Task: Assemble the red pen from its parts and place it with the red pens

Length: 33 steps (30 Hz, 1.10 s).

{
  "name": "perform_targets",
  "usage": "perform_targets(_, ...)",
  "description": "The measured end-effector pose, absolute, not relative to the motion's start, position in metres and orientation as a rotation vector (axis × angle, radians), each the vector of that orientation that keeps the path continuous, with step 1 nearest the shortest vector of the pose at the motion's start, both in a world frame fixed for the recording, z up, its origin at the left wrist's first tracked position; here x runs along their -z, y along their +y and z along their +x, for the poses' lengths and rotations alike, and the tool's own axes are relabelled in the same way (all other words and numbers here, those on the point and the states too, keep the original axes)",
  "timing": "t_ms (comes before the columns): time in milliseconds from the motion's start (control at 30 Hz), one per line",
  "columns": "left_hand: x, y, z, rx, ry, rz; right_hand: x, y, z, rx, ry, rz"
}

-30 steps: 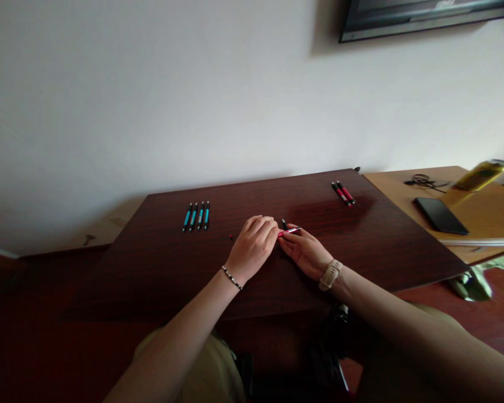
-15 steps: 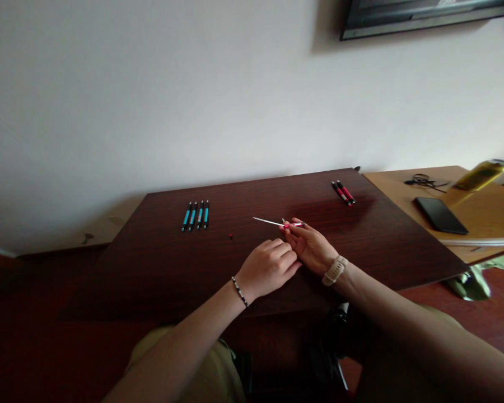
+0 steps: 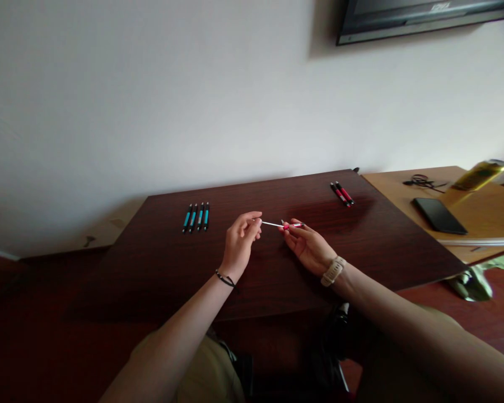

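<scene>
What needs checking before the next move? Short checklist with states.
1. Left hand on the refill: ok, fingertips at its outer end.
2. Right hand on the red barrel: ok, held.
3. Refill apart from barrel: not ok, they meet at the right hand's fingers.
4. Refill tip condition: cannot tell, hidden by left fingers.
5. Blue pens lined up: ok, four in a row.
6. Red pens away from both hands: ok, two near the table's far right corner.

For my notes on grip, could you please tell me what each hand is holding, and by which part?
The left hand pinches the thin white refill at its outer end; the right hand holds the red pen barrel near its middle.
</scene>
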<state>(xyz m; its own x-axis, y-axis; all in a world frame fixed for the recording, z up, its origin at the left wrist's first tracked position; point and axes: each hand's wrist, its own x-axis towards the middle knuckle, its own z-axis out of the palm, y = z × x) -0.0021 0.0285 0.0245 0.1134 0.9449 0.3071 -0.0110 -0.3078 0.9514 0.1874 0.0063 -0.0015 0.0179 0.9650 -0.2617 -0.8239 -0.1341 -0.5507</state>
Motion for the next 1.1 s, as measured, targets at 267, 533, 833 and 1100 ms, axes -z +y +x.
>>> perform_targets(267,-0.025,0.027,-0.001,-1.369,0.973,1.476,0.001,0.004,0.186,-1.579,-0.306,-0.677)
perform_targets(533,-0.025,0.022,0.004,-1.310,0.910,1.488,-0.002,-0.001,0.183,-1.669,-0.421,-0.662)
perform_targets(833,-0.027,0.024,0.002,-1.353,0.908,1.437,0.000,-0.002,0.184,-1.747,-0.378,-0.697)
perform_targets(1100,-0.021,0.030,-0.003,-1.378,0.883,1.300,-0.002,-0.006,0.182,-1.778,-0.497,-0.737)
